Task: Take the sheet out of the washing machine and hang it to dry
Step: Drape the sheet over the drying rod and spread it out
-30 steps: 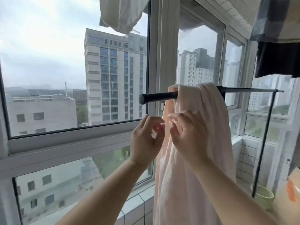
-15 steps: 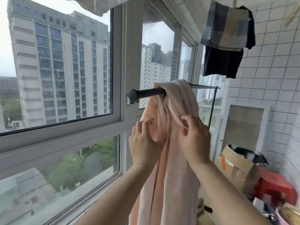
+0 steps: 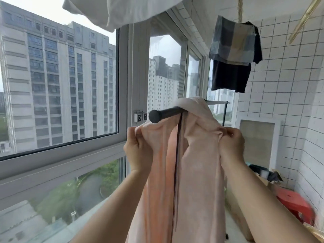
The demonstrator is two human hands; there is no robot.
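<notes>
A pale pink sheet (image 3: 198, 172) hangs bunched over a black drying rail (image 3: 166, 113) that runs away from me along the window. My left hand (image 3: 138, 151) grips the sheet's left fold just below the rail's capped end. My right hand (image 3: 231, 146) pinches the right fold at about the same height. The two folds are held apart, with a dark gap between them. The sheet's lower part drops out of view between my forearms.
Large windows (image 3: 61, 85) fill the left side. White cloth (image 3: 122, 9) hangs overhead. A checked garment (image 3: 233, 44) and a dark one (image 3: 229, 78) hang at the upper right by the tiled wall (image 3: 289, 102). A red stool (image 3: 296, 206) and clutter sit low right.
My hands have moved apart, from close together at the sheet's middle to its left and right folds, spreading the cloth. The view has swung further right and closer to the rail.
</notes>
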